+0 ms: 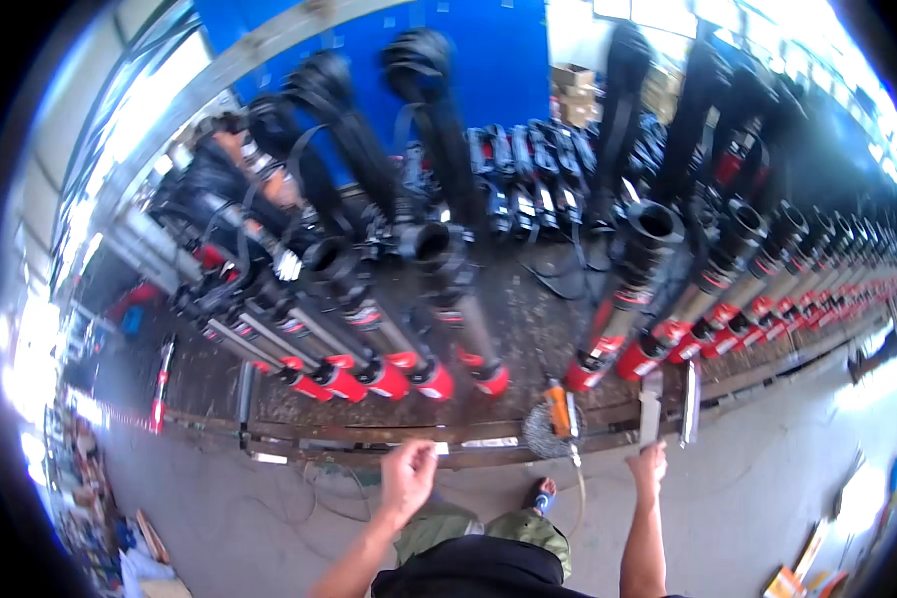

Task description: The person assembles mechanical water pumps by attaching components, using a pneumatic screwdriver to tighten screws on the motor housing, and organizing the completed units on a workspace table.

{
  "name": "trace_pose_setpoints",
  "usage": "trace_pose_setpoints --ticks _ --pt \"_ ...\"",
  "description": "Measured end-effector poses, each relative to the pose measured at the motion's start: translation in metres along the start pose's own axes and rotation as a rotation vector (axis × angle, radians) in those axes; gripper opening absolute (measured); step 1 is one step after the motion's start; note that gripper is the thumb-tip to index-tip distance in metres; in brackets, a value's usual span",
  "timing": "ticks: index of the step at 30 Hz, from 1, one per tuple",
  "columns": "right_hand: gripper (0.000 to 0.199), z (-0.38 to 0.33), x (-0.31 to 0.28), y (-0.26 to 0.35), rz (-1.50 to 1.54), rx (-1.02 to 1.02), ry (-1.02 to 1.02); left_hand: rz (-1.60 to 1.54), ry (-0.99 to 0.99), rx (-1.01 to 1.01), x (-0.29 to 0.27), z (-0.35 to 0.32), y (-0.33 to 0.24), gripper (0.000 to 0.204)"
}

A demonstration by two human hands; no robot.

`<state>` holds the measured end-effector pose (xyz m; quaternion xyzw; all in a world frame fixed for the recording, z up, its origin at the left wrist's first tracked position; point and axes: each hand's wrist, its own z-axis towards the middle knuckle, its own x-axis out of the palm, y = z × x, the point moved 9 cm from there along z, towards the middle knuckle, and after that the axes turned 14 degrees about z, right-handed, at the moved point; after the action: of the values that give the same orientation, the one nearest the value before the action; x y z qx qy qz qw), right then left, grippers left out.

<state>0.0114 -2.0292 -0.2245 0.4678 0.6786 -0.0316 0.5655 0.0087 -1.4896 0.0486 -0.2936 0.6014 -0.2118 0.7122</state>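
My right hand (648,466) is just in front of the bench edge, its fingers closed on the lower end of a flat, pale strip (650,414). The strip's upper end reaches the red base of a black and grey tube-shaped tool (652,334) lying on the bench. My left hand (409,473) is farther left at the bench edge with its fingers curled together; whatever they may hold is hidden. Beyond it lies another tube-shaped tool (465,319) with a red end. Between my hands, an orange-handled tool (561,412) sits at the edge by a wire-mesh holder (545,431).
Several similar tools line the dark bench (528,339) left and right, with black hoses behind them. A second pale strip (690,404) projects past the edge. A person (279,186) is at the far left. Cardboard boxes (574,95) stand beyond a blue panel (498,65).
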Motion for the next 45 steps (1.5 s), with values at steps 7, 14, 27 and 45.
trace_pose_setpoints --ticks 7,14,27,45 --pt "0.056 -0.166 -0.057 0.219 0.370 -0.510 -0.362 -0.092 -0.736 0.260 -0.280 0.079 0.014 0.004" --pt "0.047 -0.314 -0.054 0.449 0.765 -0.845 -0.501 -0.030 -0.643 0.819 -0.356 0.096 -0.024 0.010" --pt "0.014 -0.508 0.105 0.631 0.985 -1.103 0.550 -0.334 -0.135 0.377 -0.409 0.261 0.132 0.018" --pt "0.039 -0.443 0.134 0.917 1.212 -1.063 -0.605 -0.434 -0.560 0.662 -0.522 0.072 0.232 0.009"
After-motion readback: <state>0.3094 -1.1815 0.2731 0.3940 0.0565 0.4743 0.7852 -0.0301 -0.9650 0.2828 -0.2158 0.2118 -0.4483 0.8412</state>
